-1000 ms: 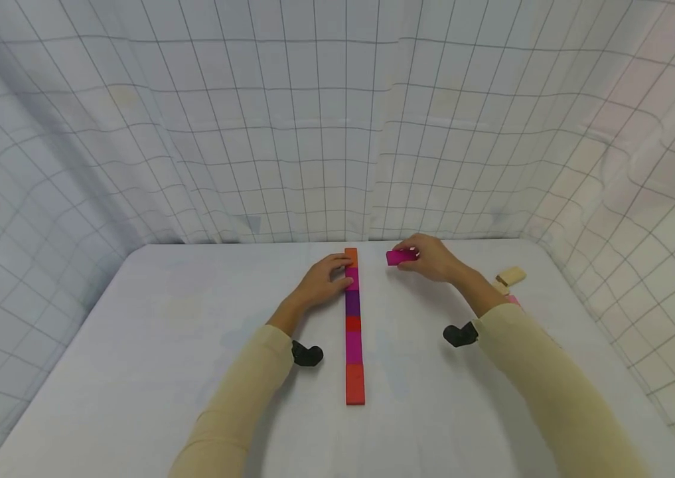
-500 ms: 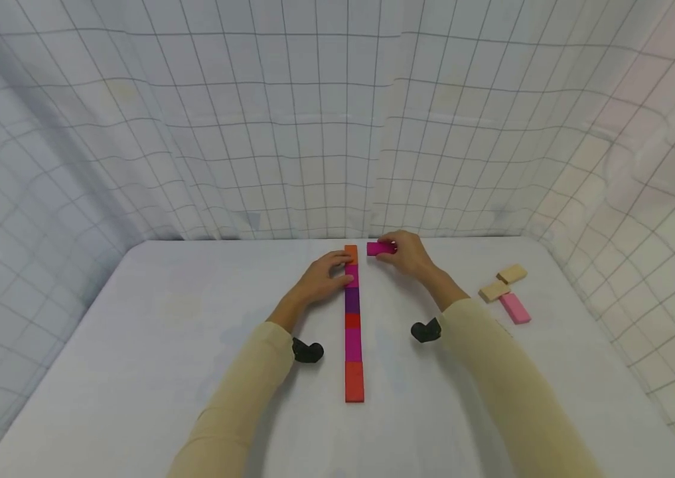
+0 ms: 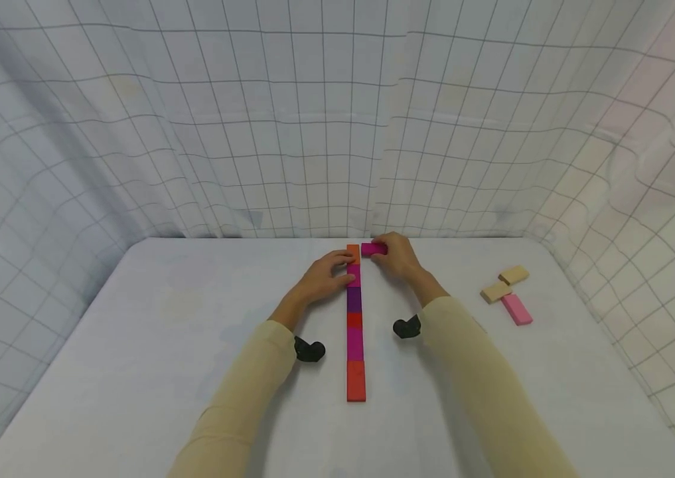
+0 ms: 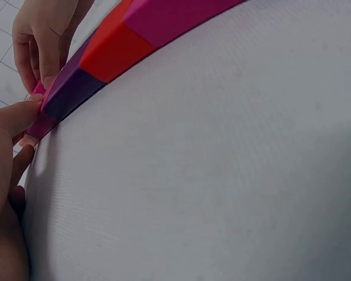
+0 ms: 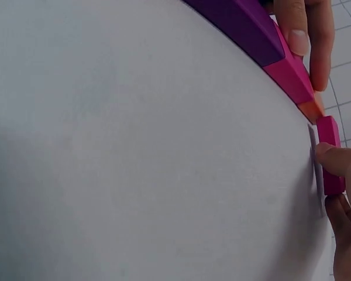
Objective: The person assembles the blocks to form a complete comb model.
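Toward the far edge, in the head view, my right hand pinches a magenta block between thumb and fingers. That block lies crosswise, just right of the row's far end, with a shadow below it in the right wrist view. My left hand rests against the row from the left, its fingers at the orange block and its thumb on a magenta block. Nearer me the row continues with a purple block, a red block, another magenta block and a red-orange block.
Two bare wooden blocks and a pink block lie on the right of the white table. A white curtain with a grid pattern hangs behind the table's far edge and along both sides.
My right hand has carried the magenta block leftward, close to the row's far end. The wooden and pink blocks are now uncovered by the arm. My left hand stays at the row.
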A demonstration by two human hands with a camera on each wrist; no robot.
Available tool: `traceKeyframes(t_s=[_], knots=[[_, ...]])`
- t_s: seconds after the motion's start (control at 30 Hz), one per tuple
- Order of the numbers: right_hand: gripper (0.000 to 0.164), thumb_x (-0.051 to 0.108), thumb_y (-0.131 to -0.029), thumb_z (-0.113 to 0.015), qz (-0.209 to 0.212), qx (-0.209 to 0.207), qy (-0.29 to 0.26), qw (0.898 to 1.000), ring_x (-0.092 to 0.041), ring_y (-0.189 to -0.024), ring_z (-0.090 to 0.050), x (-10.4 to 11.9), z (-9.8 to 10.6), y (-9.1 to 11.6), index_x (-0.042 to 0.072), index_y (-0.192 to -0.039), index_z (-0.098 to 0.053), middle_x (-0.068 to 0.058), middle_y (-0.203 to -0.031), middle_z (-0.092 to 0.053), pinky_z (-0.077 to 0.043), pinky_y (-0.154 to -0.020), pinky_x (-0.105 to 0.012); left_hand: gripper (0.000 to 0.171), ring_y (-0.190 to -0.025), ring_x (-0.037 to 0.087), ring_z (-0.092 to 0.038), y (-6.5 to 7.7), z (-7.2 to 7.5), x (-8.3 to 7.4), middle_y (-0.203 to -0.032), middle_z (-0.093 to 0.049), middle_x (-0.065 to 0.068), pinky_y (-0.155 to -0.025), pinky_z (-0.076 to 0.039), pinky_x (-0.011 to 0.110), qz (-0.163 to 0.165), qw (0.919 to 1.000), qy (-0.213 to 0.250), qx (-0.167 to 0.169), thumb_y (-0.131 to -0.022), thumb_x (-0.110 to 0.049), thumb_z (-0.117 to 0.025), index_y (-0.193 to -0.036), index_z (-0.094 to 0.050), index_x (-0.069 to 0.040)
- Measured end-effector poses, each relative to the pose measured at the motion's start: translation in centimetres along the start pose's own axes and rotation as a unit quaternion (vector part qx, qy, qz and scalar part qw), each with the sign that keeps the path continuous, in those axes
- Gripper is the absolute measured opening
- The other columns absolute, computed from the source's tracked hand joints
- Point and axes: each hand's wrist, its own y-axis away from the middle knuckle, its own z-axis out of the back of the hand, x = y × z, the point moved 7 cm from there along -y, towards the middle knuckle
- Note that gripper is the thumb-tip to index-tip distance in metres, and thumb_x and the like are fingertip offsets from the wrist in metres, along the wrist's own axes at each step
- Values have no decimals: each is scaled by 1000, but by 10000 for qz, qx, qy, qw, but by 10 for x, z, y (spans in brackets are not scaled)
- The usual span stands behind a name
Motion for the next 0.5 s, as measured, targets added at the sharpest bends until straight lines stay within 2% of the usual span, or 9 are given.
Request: traceKeyframes(t_s=[0.3,0.5], knots=[[37,8,-100,-67,-211,147,108,9996,-34,-128,-54,0,-8,-3,-3,-135,-65,-22,-138,-59,-44,-109,-45,49,-146,31,-39,0,1,-3,-155,-48,15,-121,-27,43,15,10000,-3,3,-99,-18,-67,-144,-58,-1],[37,8,-100,-66,-190,309,202,9991,-34,-131,-52,0,-10,-5,-2,-136,-66,-22,-140,-58,-41,-112,-45,49,-146,31,-39,1,1,-1,-155,-47,14,-121,-27,43,38,10000,-10,18,-99,-17,-67,-144,-58,-1]])
